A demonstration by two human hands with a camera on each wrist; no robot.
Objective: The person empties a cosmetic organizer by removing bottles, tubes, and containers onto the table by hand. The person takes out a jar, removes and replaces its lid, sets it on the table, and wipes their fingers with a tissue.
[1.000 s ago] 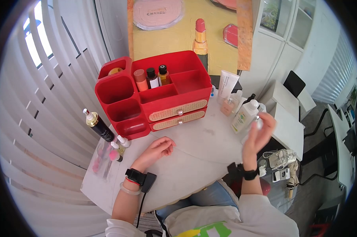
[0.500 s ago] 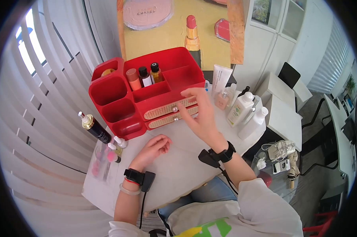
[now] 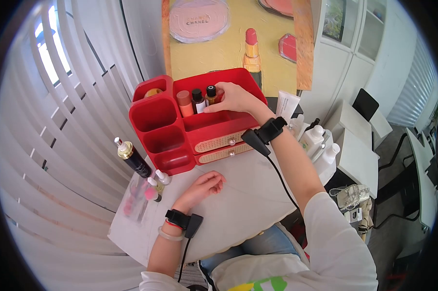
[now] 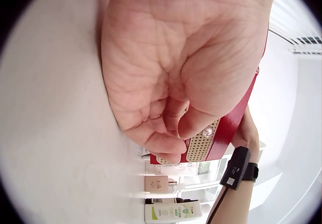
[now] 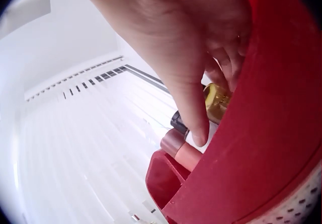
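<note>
My right hand (image 3: 238, 98) reaches into the red organizer (image 3: 153, 115), its thumb in front of the white-labelled bottle (image 3: 199, 105) and its fingers beside the amber bottle (image 3: 210, 99). In the right wrist view the thumb of the right hand (image 5: 186, 58) crosses the white label, with the amber bottle (image 5: 217, 103) between thumb and fingers; firm contact cannot be made out. A coral bottle (image 3: 185, 107) stands to their left. My left hand (image 3: 202, 189) rests on the white table (image 3: 228, 213), fingers loosely curled and holding nothing, as the left hand (image 4: 171, 68) also shows close up.
A black pump bottle (image 3: 135, 161) and small bottles (image 3: 162, 177) stand left of the organizer. On its right are a white tube (image 3: 287, 104), a pink bottle (image 4: 157, 184) and several white bottles (image 3: 329, 157). White slats (image 3: 49, 160) line the left side.
My right hand has swung left from the white bottles, across the drawer fronts and into the organizer's upper compartment. The left hand keeps its pose on the table, while the head view has shifted.
</note>
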